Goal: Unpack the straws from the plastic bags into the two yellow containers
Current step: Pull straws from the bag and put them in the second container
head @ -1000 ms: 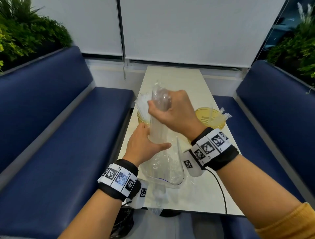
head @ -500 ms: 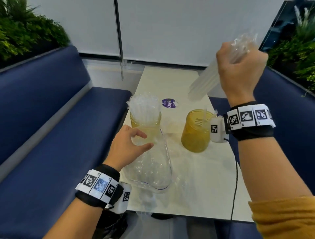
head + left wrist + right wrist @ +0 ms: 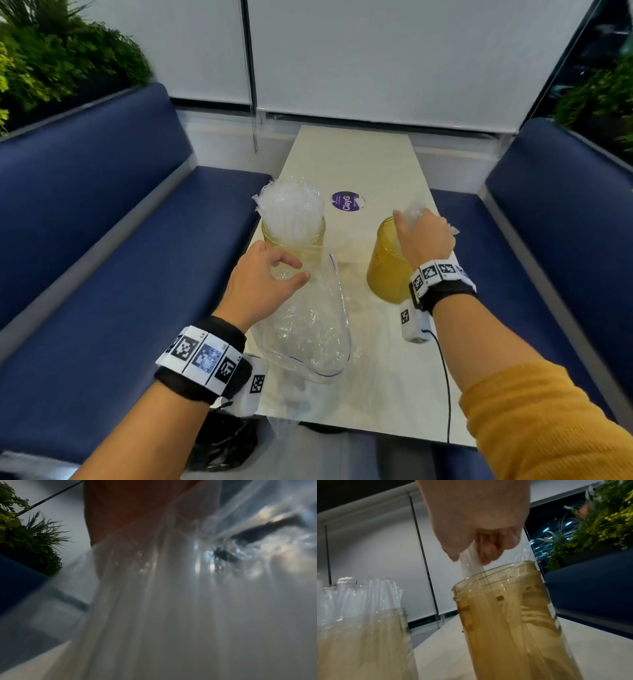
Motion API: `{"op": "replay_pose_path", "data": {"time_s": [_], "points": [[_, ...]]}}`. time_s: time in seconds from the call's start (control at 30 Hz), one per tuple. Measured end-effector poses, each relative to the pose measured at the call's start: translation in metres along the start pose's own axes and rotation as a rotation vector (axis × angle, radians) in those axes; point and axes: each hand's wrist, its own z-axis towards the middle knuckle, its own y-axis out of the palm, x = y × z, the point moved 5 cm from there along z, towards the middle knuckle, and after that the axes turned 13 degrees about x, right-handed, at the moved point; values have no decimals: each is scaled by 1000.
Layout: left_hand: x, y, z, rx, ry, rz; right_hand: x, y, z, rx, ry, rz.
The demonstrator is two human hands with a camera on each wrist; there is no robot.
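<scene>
The right hand [image 3: 424, 236] gripped a bundle of straws [image 3: 471, 566] — their lower ends inside the right yellow container [image 3: 385, 270] near the bench's right edge. The left hand [image 3: 263, 277], fingers loosely curled, held the plastic bag [image 3: 308, 329] upright — just before the straw-filled left container [image 3: 274, 236].

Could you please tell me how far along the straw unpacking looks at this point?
Done: the left yellow container already stands packed with straws. In hand: the right hand grips a bundle of straws and lowers it into the right yellow container. The left hand holds the clear plastic bag, which looks emptied. Left: releasing the bundle.
</scene>
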Motion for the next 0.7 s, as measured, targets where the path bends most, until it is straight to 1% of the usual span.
{"op": "replay_pose_path", "data": {"time_s": [0.07,0.13,0.23,0.3,0.37,0.43,0.47,0.53,0.6,0.63,0.7], "points": [[-1,0,0,-5,3,5,5,3,-4,-15,54,-10],[0,-1,0,-15,4,7,5,-4,-4,0,89,3],[1,-4,0,-29,16,8,-3,-25,0,25,90,30],[2,-5,1,-42,22,-5,-20,-44,1,32,2,71],[3,-5,3,-54,6,-53,-49,-69,-5,23,-172,146],[5,-7,4,-65,-42,-123,-86,-93,-22,-32,-366,255],[5,-7,5,-73,-73,-157,-104,-102,-34,-92,-456,330],[3,-9,5,-86,-114,-212,-136,-111,-61,-256,-619,456],[0,-11,5,-99,-112,-234,-153,-107,-88,-460,-717,456],[-2,-12,5,-106,-102,-232,-155,-100,-98,-578,-717,402],[-5,-16,3,-110,-73,-204,-150,-80,-116,-795,-625,244]]}}
